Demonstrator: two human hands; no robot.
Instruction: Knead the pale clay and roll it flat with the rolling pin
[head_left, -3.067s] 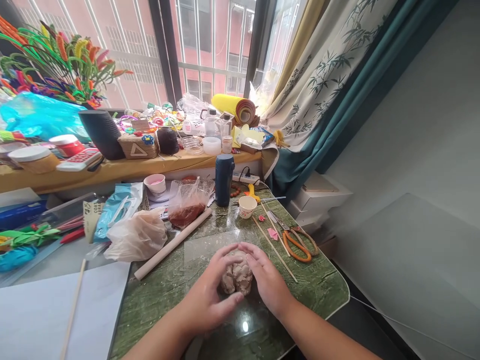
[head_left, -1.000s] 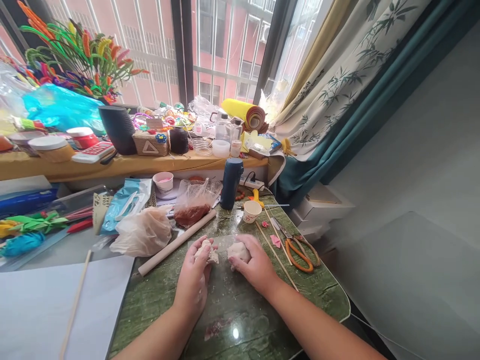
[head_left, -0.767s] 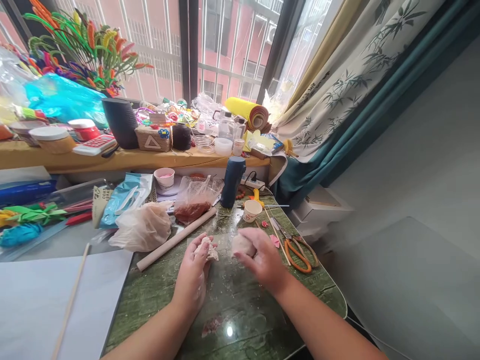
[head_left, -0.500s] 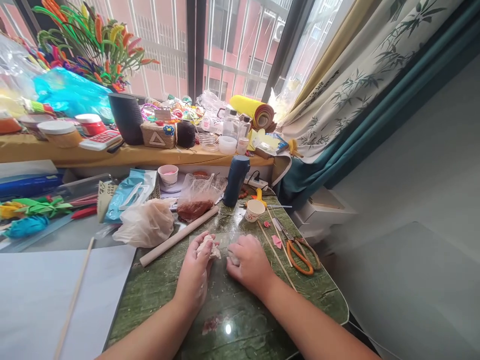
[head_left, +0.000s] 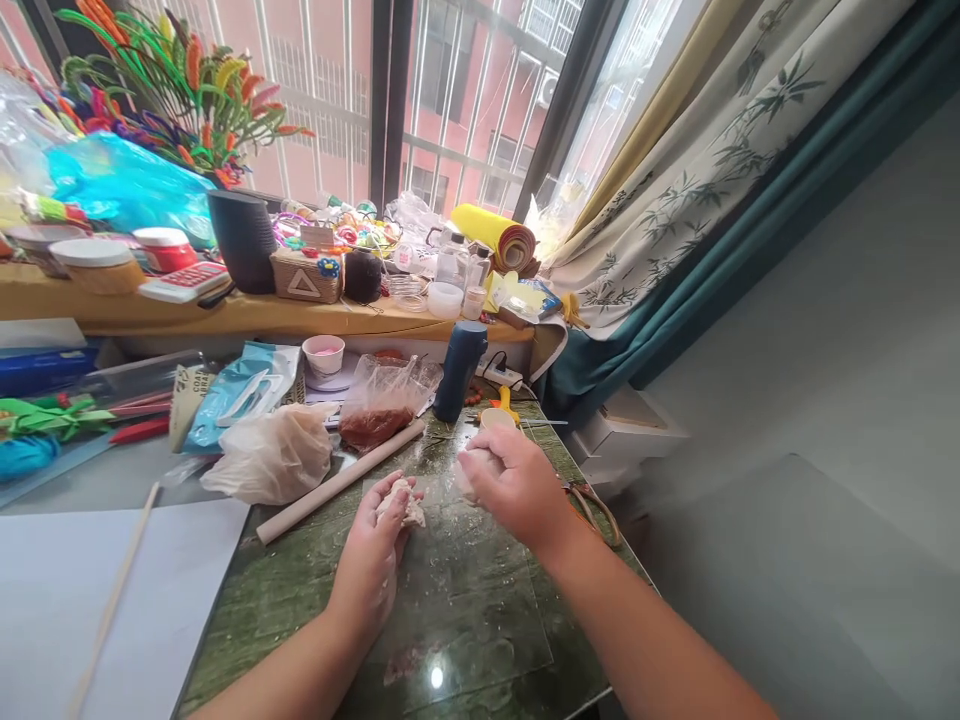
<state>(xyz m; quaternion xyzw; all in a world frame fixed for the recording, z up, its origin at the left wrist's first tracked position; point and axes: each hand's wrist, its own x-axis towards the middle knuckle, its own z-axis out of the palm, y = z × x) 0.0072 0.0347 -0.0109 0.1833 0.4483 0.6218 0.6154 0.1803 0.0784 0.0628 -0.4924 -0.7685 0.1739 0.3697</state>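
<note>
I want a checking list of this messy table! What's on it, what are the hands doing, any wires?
Surface: green marbled table with a clear sheet under the hands; crumbs and a pinkish smear near the front.
Job's things: two pale clay lumps, left lump and right lump.
Clutter: wooden rolling pin, bag of red-brown clay, crumpled plastic bag, dark blue bottle, pink-filled cup, orange scissors partly hidden.
Hands: left hand grips its lump on the table; right hand holds its lump raised.
Cables: power strip with a black cord.
Surroundings: barred window, leaf-print curtain, crowded sill.
</note>
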